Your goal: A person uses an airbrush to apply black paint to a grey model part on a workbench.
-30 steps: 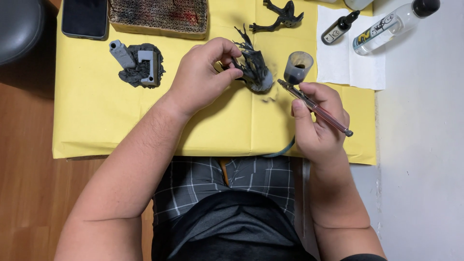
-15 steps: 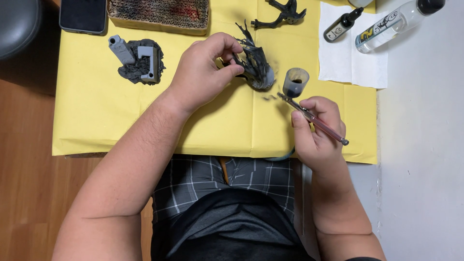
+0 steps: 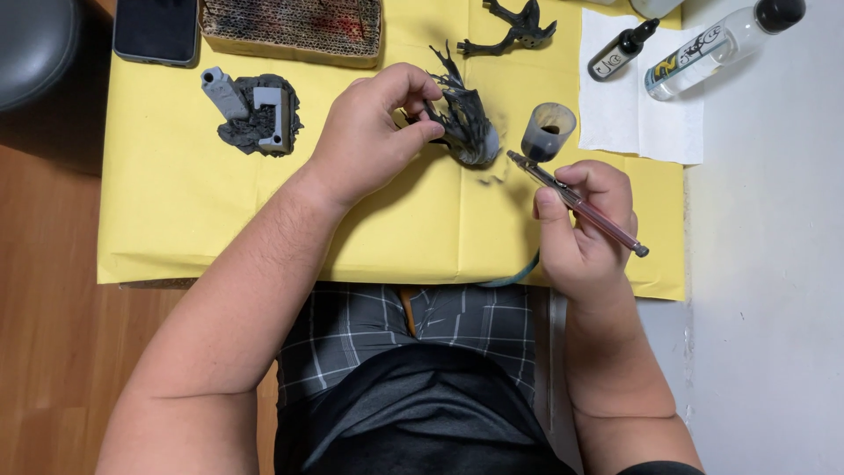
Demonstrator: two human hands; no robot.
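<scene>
My left hand (image 3: pixel 374 132) pinches a small dark spiky model figure (image 3: pixel 462 119) and holds it just above the yellow paper sheet (image 3: pixel 220 220). My right hand (image 3: pixel 585 224) grips an airbrush (image 3: pixel 576 200) with a reddish barrel. Its tip points up-left, close to the figure's rounded base. The airbrush's dark paint cup (image 3: pixel 548 132) stands up just right of the figure. A thin hose (image 3: pixel 519 274) curves down from under my right hand.
A grey model base piece (image 3: pixel 255 110) lies at the sheet's upper left. A stained corrugated cardboard block (image 3: pixel 294 28) and a black phone (image 3: pixel 156 31) sit at the back. Another dark model part (image 3: pixel 514 26), a dropper bottle (image 3: pixel 620 51) and a clear bottle (image 3: pixel 721 44) lie by the white paper towel (image 3: pixel 633 114).
Both hands have edged slightly up the sheet; the airbrush tip has come closer to the figure, which my left hand has turned a little.
</scene>
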